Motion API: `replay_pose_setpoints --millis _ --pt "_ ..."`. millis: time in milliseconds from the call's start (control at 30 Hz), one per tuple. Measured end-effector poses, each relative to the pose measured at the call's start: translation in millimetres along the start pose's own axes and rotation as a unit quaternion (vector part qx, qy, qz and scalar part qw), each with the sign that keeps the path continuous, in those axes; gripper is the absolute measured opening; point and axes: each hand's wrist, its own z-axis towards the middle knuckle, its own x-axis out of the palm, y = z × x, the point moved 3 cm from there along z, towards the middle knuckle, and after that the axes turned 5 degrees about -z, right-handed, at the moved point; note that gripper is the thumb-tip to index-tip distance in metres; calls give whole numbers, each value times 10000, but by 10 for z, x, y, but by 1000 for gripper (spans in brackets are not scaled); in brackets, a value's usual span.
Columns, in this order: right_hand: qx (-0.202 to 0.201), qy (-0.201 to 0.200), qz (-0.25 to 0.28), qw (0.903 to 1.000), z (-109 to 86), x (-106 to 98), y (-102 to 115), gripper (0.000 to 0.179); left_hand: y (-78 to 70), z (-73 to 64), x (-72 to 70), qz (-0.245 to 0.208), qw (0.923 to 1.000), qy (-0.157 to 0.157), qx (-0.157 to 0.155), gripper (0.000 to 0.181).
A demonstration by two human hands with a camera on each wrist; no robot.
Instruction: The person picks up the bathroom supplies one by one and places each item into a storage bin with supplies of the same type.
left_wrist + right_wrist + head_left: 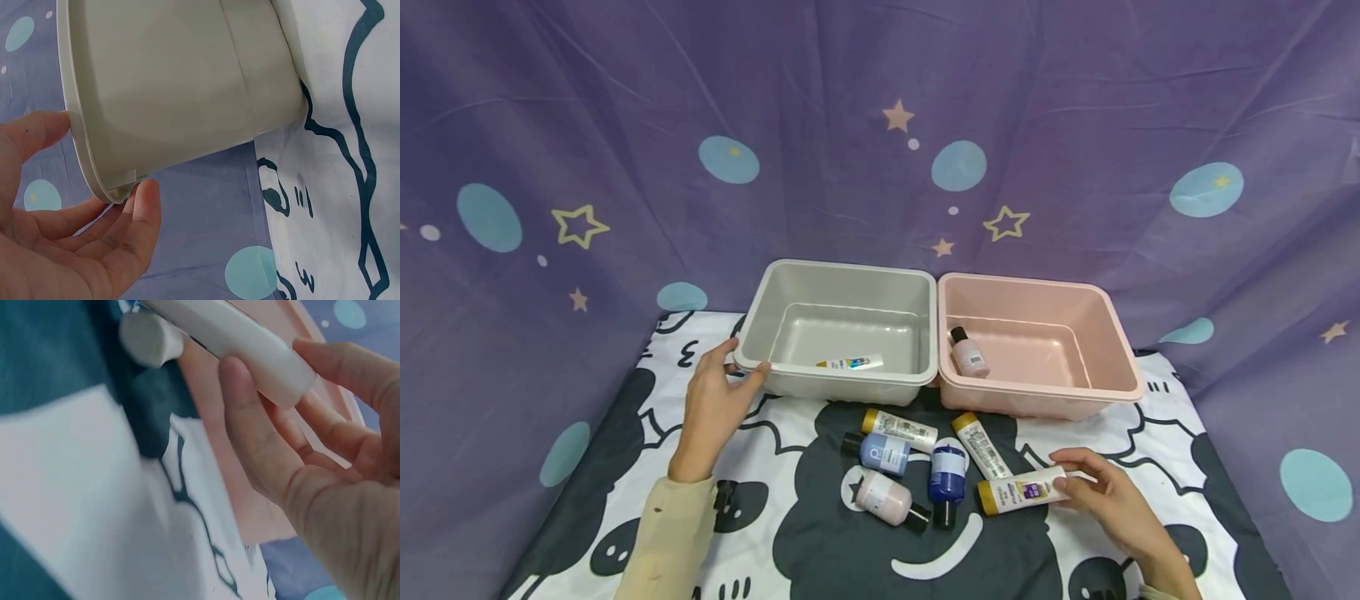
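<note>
At the left front corner of the grey plastic bin (835, 383), my left hand (715, 412) grips the rim, thumb on one side and fingers on the other. In the left wrist view the bin's outer wall (181, 81) fills much of the picture. My right hand (1112, 504) pinches the plain end of a white tube (1026, 490) with a gold cap, its cap pointing left. The right wrist view shows this tube (231, 344) between thumb and fingers. Close by it lies another gold-capped tube (981, 446).
A small white tube (853, 362) lies in the grey bin. Touching that bin is a pink bin (1037, 396), holding a pink bottle (970, 358). In front lie a third gold-capped tube (902, 427), a light blue bottle (883, 454), a dark blue bottle (947, 475) and another pink bottle (883, 497).
</note>
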Motion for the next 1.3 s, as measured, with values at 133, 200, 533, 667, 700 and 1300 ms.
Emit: replay_pose_setpoints --millis 133,200,533,667,700,1300 --pt "-208 -189 384 9989 35 42 138 31 10 14 3 26 10000 -17 8 70" --pt "-278 -285 519 9979 62 70 239 32 16 23 -1 11 10000 -8 -27 70" --pt "-875 -614 1015 9891 338 205 914 35 38 46 -21 -243 9994 144 -223 75" --pt "-1067 -726 1328 9827 521 254 1158 31 73 43 -23 -408 9987 160 -243 77" --pt "-1044 -833 1389 9813 573 267 1210 30 84 41 -23 -466 9985 163 -249 77" --pt "-445 -695 1524 9849 1905 759 1847 24 210 32 19 -963 9951 2 -228 81"
